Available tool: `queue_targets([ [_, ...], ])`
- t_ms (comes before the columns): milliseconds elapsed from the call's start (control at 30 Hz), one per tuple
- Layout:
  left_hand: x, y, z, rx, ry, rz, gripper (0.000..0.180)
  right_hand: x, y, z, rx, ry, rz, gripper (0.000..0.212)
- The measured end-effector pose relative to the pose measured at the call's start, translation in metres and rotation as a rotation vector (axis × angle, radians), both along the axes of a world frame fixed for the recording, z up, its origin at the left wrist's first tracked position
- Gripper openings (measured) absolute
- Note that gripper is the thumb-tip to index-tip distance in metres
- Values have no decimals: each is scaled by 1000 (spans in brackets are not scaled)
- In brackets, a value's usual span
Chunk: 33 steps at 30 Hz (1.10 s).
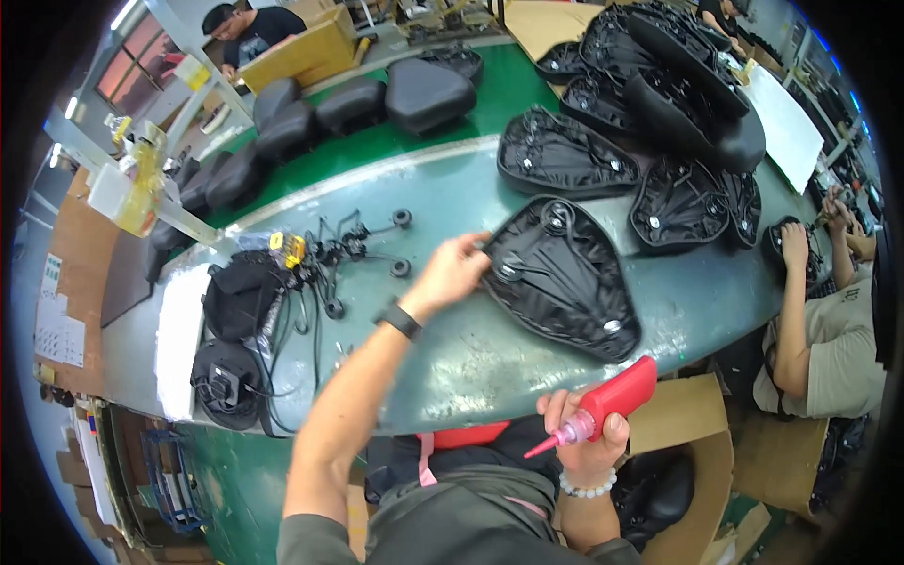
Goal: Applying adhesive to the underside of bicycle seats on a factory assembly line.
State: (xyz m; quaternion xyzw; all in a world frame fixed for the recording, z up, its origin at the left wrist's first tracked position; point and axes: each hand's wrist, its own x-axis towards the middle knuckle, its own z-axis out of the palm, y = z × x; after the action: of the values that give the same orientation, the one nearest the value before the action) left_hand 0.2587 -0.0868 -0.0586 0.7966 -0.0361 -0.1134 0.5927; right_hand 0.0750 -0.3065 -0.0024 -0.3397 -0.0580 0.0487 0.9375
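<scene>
A black saddle [570, 282] lies upside down on the table in front of me, its gathered cover, cords and round metal fittings showing. My left hand [452, 270] is closed on the saddle's left edge, with the fingertips partly hidden behind it. Close to my body, my right hand [593, 447] grips a red squeeze bottle [617, 400]. The bottle is tilted, and its pink pointed nozzle [556, 443] aims down to the left, apart from the saddle.
More upturned saddles [565, 155] crowd the table's far right, some stacked. Finished black saddles [431, 94] line the green far strip. At left lie black hardware with cables [348, 250] and a black bag [240, 297]. Co-workers sit at right [819, 348] and far left [254, 38]. An open carton [683, 414] stands below.
</scene>
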Motion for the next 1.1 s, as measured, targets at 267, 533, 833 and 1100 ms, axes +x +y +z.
queue_targets([
  [267,13,50,15,165,-93,-150,45,-10,33,-22,-507,-28,-241,50],
  [533,-121,52,-4,-126,68,320,56,15,57,-40,-1016,-487,-118,23],
  [833,-165,39,-19,-326,53,355,61,22,58,-37,-1110,-571,-2,18],
  [1100,-165,39,-24,-327,39,365,60,21,56,-39,-1133,-561,14,19],
])
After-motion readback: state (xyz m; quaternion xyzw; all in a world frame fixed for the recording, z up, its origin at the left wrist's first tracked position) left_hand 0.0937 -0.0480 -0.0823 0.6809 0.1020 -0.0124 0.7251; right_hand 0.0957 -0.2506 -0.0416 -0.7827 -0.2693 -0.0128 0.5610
